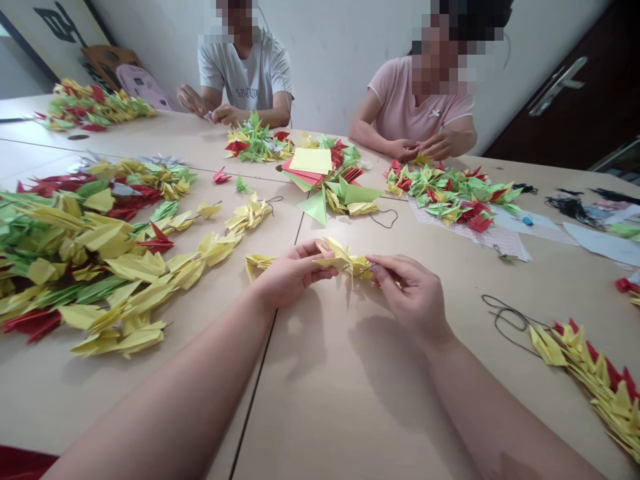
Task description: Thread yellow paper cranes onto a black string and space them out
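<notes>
Yellow folded paper cranes [340, 257] are held above the table between my two hands. My left hand [297, 270] is closed on them, thumb and fingers pinching the paper. At their right end, my right hand [413, 293] pinches what looks like a thin dark cord; its fingertips partly hide it. Just left of my left hand, another yellow folded paper piece [257, 263] shows, partly behind the wrist. Strung yellow cranes [215, 250] stretch across the table to the left. A dark cord [510, 317] trails from a yellow and red crane string [595, 367] at right.
A large heap of coloured cranes [65, 233] covers the left side. Square paper sheets [313, 161] lie on a pile at the centre back. Two people sit across the table [320, 400], handling small items. Black cords [575, 210] and paper scraps lie at the right.
</notes>
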`<state>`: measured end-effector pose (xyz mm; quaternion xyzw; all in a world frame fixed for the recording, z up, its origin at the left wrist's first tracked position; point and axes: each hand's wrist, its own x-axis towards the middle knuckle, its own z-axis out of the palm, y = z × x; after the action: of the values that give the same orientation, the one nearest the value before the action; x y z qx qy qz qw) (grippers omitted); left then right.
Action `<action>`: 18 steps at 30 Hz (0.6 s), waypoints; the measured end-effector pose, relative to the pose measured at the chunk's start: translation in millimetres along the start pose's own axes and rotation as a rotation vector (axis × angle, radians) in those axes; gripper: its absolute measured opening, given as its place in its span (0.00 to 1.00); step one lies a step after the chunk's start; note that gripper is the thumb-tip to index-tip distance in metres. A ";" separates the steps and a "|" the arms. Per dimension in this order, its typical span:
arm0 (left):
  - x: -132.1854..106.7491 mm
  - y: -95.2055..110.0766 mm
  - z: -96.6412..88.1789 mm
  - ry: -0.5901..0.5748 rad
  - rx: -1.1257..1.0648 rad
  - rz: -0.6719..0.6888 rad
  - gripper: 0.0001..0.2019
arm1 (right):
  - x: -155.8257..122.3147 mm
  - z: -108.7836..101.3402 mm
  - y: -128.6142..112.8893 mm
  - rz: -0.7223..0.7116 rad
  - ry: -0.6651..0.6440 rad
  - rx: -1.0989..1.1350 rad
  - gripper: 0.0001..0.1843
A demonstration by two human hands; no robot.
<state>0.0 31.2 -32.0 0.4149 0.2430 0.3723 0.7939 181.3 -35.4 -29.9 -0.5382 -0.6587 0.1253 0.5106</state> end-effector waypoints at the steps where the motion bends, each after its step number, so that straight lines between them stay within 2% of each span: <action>1: -0.1 0.1 0.2 0.000 0.000 -0.001 0.04 | 0.0 0.1 -0.2 -0.010 -0.005 -0.005 0.09; 10: -0.1 -0.7 -0.2 0.007 -0.016 -0.001 0.05 | 0.3 2.7 -1.3 -0.137 -0.073 -0.064 0.11; 18: 1.8 -3.2 -2.8 0.048 -0.030 0.017 0.07 | -2.8 4.0 -2.6 -0.201 -0.170 -0.117 0.19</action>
<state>0.4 32.7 -36.3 0.3962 0.2527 0.3925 0.7906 176.2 -37.2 -31.3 -0.4857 -0.7565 0.0802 0.4306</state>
